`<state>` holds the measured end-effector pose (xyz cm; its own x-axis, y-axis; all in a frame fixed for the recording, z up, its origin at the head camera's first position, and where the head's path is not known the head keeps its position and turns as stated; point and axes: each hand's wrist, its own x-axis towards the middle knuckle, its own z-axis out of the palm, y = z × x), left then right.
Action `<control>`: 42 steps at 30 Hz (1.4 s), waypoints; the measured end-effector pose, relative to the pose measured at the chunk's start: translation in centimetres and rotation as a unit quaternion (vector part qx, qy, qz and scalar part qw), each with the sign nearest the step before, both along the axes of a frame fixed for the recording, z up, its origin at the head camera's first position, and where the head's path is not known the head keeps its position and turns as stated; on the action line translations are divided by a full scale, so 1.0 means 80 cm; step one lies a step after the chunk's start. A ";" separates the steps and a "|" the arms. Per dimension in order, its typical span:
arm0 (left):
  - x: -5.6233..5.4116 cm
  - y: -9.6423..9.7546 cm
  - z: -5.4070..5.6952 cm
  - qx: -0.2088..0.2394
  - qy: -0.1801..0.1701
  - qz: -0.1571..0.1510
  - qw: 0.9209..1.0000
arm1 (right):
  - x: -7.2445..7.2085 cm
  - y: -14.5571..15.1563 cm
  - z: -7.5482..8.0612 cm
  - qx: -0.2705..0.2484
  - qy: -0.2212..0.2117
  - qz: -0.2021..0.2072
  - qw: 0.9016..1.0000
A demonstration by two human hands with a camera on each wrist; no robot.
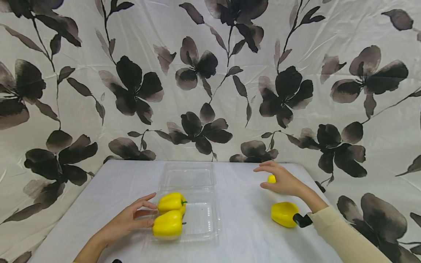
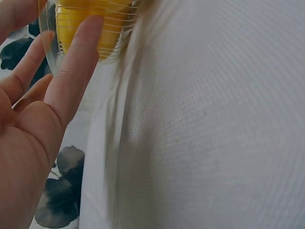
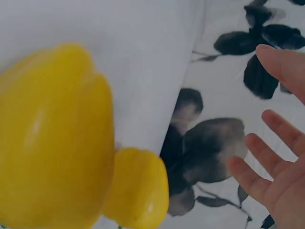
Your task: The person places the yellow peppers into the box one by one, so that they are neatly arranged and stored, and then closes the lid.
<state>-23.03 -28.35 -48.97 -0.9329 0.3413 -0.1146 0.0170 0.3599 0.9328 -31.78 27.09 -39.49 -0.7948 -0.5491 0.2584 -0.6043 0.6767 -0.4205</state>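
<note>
Two yellow bell peppers with green stems, a farther one [image 1: 170, 202] and a nearer one [image 1: 167, 224], lie at the left side of a clear plastic clamshell box [image 1: 205, 215]. My left hand [image 1: 126, 221] is at the box's left side, fingers extended; in the left wrist view a fingertip lies against its ribbed wall [image 2: 114, 31]. My right hand [image 1: 279, 179] hovers at the back right, fingers spread and holding nothing. Partly hidden behind it is a small patch of a yellow pepper [image 1: 271, 179]. Another yellow bell pepper [image 1: 283, 214] lies nearer, below the right wrist.
The box's clear lid [image 1: 187, 177] lies folded back toward the rear. A white cloth covers the table [image 1: 243, 226]. Behind it hangs a floral curtain [image 1: 236, 109]. A black object [image 1: 302, 220], apparently the wrist camera, sits at the right sleeve.
</note>
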 end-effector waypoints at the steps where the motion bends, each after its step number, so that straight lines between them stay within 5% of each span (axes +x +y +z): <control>1: 0.000 0.000 0.000 -0.001 0.001 0.000 1.000 | -0.002 0.004 -0.001 0.003 0.002 -0.005 1.000; 19: 0.000 0.000 -0.001 -0.004 0.014 -0.002 1.000 | -0.028 0.059 -0.031 0.014 -0.043 -0.065 0.997; 42: 0.000 -0.001 -0.002 -0.002 0.020 -0.005 1.000 | -0.039 0.094 -0.053 0.039 -0.084 -0.069 0.993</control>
